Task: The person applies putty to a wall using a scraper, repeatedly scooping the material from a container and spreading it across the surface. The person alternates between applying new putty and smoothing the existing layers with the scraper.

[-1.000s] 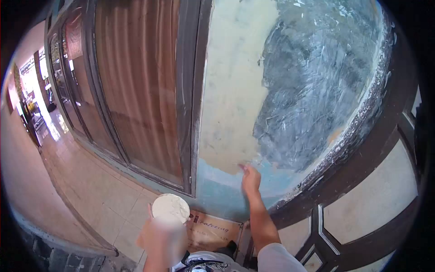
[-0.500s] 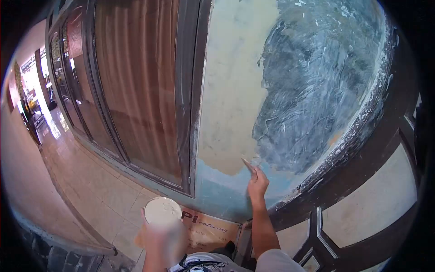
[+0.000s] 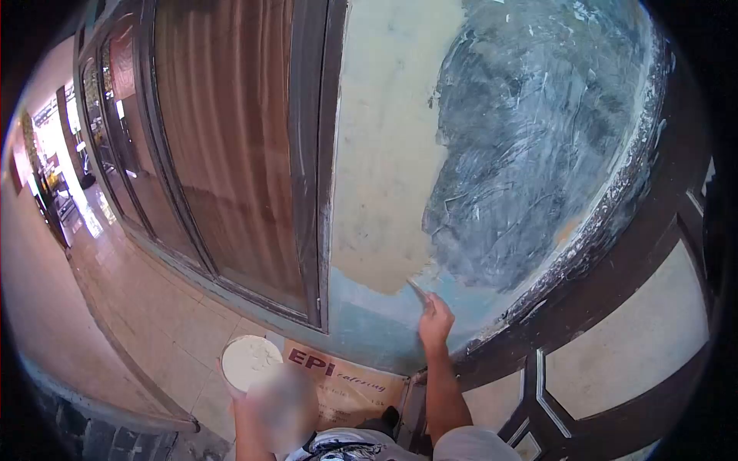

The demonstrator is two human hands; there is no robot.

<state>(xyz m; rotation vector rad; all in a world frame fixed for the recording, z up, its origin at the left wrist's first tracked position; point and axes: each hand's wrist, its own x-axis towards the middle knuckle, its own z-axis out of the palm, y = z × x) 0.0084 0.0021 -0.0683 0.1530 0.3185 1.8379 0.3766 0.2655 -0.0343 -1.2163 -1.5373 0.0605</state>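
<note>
My right hand (image 3: 437, 320) is closed around a thin, flat tool that looks like a putty knife (image 3: 416, 289). Its tip meets the wall at the lower edge of the cream coat (image 3: 384, 230), just above a light blue strip (image 3: 369, 307). To the right of the tip is a grey, smeared patch (image 3: 523, 154). Low on the left, my left hand (image 3: 235, 390) grips a round tub (image 3: 251, 363) of cream-coloured paste from its side, with the open top facing up. A blurred area hides part of this hand and wrist.
A dark-framed window (image 3: 231, 154) with brown curtains borders the wall on the left. At right stands a dark panelled door (image 3: 615, 346) with pale panels. Below, a printed catering banner (image 3: 346, 384) lies by the wall, and a tiled floor (image 3: 161, 315) runs off to the left.
The putty knife in my right hand has moved slightly down and left along the wall. My left hand has shifted the tub to the left, uncovering more banner lettering.
</note>
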